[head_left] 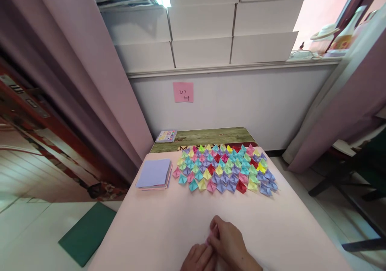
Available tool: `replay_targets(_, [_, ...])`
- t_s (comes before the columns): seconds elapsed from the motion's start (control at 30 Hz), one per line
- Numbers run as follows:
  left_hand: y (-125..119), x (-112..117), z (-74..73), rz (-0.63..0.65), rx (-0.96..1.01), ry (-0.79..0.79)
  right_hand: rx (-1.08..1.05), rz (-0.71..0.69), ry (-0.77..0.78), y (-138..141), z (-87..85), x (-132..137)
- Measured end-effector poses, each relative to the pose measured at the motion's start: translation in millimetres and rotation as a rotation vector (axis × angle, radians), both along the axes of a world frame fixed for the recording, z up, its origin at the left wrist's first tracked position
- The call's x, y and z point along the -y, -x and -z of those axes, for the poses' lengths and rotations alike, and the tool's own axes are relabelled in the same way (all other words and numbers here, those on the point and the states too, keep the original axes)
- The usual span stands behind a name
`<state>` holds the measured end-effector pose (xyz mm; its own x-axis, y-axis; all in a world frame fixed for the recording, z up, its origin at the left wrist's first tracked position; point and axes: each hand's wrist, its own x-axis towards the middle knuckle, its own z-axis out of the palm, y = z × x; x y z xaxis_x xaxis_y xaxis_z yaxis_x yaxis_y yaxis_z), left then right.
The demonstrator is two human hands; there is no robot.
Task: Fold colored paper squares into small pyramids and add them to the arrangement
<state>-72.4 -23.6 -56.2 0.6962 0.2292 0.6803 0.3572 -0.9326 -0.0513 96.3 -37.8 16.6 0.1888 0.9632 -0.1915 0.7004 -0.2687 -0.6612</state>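
My left hand lies low at the front of the table, its fingers curled and closed against my right hand. Between the fingers of both hands shows a small bit of pink paper, mostly hidden by them. The right thumb and forefinger pinch this paper. Farther back, several rows of small folded paper pieces in blue, turquoise, pink, red, yellow and green cover the table. Left of them is a stack of square paper sheets, with a lavender sheet on top.
The pink-covered table has a wood-patterned strip at its back, with a small printed pack on it. A pink note sticks to the wall. White boxes line the sill. A dark chair stands right.
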Motion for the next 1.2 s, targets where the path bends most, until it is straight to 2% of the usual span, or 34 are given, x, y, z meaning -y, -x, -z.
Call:
replay_targets(0.1, [0.7,2.4,3.4,0.006,0.001,-0.039,-0.117,0.009,0.097,-3.9,6.4,-0.6])
replay_targets(0.17, [2.7,2.0,-1.3,0.011,0.049,-0.035,-0.192,0.006,0.122,-8.5,10.8,-2.0])
replay_targets(0.23, [4.7,-2.1,-16.1,0.001,0.105,0.038,-0.304,0.038,0.087,-15.8,11.9,-5.4])
replay_targets(0.3, [2.8,-11.0,-41.2,0.0,0.085,0.187,-0.488,0.123,0.0,-25.9,6.6,-12.1])
replay_targets(0.37, [-6.5,-23.9,-72.5,-0.164,0.179,0.527,-0.744,0.231,-0.149,-36.0,-6.5,-22.3])
replay_targets(0.43, [-23.4,-38.3,-103.3,-0.262,0.328,1.003,-0.92,0.324,-0.24,-41.3,-25.4,-33.7])
replay_targets(0.47, [-33.3,-44.8,-116.6,-0.238,0.387,1.253,-0.972,0.371,-0.28,-41.1,-35.6,-38.5])
replay_targets(0.53, [-52.3,-54.4,-137.1,-0.126,0.516,1.627,-1.057,0.418,-0.351,-35.6,-54.5,-44.4])
replay_targets(0.6, [-65.2,-58.3,-149.3,0.005,0.592,1.809,-1.135,0.413,-0.375,-26.7,-68.3,-44.0])
replay_targets(0.67, [-69.4,-57.8,-155.1,0.09,0.623,1.81,-1.203,0.357,-0.352,-20.0,-76.4,-38.9])
replay_targets(0.73, [-66.2,-55.4,-157.3,0.118,0.596,1.777,-1.19,0.323,-0.333,-19.2,-80.4,-32.4])
replay_targets(0.87, [-52.4,-52.1,-161.1,0.106,0.46,1.736,-1.022,0.252,-0.296,-29.2,-84.2,-23.3])
replay_targets(1.0, [-45.6,-51.1,-169.8,0.088,0.339,1.731,-0.981,0.208,-0.274,-34.4,-85.1,-18.2])
replay_targets(1.1, [-44.5,-51.2,-176.2,0.038,0.349,1.647,-0.976,0.195,-0.26,-33.4,-84.9,-13.9])
replay_targets(1.2, [-43.3,-51.7,-177.4,0.084,0.385,1.616,-0.998,0.204,-0.221,-33.1,-86.8,-9.9])
